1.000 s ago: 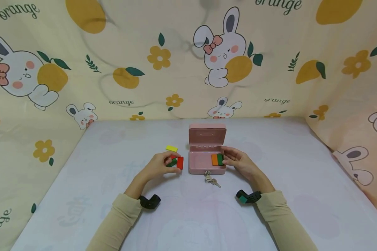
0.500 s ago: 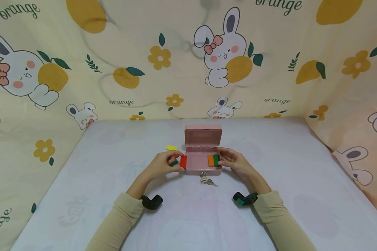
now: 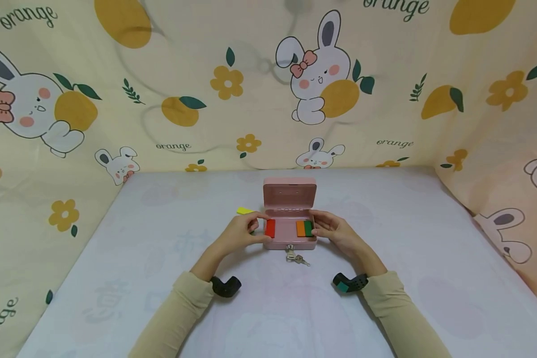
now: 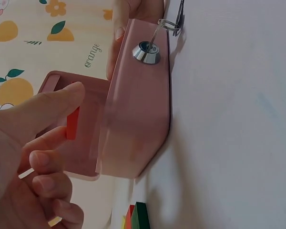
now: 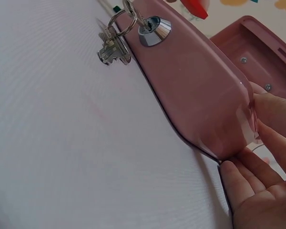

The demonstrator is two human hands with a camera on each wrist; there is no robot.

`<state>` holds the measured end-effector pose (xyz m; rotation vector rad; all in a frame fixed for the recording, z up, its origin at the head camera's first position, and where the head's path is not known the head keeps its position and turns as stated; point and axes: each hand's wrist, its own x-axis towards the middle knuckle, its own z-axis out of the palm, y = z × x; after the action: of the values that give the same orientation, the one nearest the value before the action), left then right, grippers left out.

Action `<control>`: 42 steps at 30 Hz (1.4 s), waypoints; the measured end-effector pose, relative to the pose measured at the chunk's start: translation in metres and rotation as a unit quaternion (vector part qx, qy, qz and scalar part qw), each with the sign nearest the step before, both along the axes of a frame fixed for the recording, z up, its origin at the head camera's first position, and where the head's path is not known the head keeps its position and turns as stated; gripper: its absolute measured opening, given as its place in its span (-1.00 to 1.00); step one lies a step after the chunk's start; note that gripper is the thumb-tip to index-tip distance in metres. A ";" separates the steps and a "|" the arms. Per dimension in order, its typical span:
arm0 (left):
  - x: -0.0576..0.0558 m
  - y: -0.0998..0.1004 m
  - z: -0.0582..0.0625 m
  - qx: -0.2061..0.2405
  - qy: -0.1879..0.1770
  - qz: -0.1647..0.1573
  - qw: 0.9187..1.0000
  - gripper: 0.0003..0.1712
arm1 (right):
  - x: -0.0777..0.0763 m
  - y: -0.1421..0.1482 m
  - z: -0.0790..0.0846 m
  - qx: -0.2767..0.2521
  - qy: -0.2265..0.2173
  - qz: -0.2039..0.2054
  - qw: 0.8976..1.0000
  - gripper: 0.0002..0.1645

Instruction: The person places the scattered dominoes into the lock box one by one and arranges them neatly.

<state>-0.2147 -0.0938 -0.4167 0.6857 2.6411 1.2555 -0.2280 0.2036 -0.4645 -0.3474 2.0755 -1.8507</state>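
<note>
A pink cash box (image 3: 277, 245) stands with its lid (image 3: 289, 195) raised. My left hand (image 3: 239, 232) pinches a red block (image 3: 270, 228) between thumb and forefinger at the box's left end. In the left wrist view the red block (image 4: 72, 125) is upright above the box's rim. Inside, on the right, lie an orange block (image 3: 300, 228) and a green block (image 3: 308, 228) side by side. My right hand (image 3: 340, 232) grips the right end wall of the box; in the right wrist view its fingers (image 5: 238, 183) press against the outside of that corner.
Left of the box lie a yellow block (image 3: 243, 211) and, mostly hidden by the left hand, a green block (image 4: 141, 217) and a red one (image 4: 129, 217). Keys (image 3: 301, 259) on a ring hang from the front lock (image 5: 155, 32). A patterned cloth (image 3: 232, 119) rises behind the table.
The left hand has carried the red block rightward from beside the box to over its left end. The box and right hand shifted slightly left, then stayed put.
</note>
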 end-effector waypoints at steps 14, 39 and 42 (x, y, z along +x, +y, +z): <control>-0.003 0.012 0.002 0.010 -0.006 0.003 1.000 -0.43 | 0.000 0.001 -0.002 0.003 0.000 0.004 1.000 -0.22; -0.009 0.031 -0.002 0.013 -0.006 -0.017 1.000 -0.45 | -0.001 0.002 -0.002 -0.005 -0.001 0.006 1.000 -0.22; -0.010 0.034 -0.002 0.006 -0.004 -0.022 1.000 -0.46 | 0.000 0.002 -0.002 -0.004 -0.002 0.004 1.000 -0.22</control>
<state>-0.2247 -0.0596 -0.4187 0.7342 2.5986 1.2617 -0.2283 0.2054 -0.4665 -0.3545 2.0612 -1.8541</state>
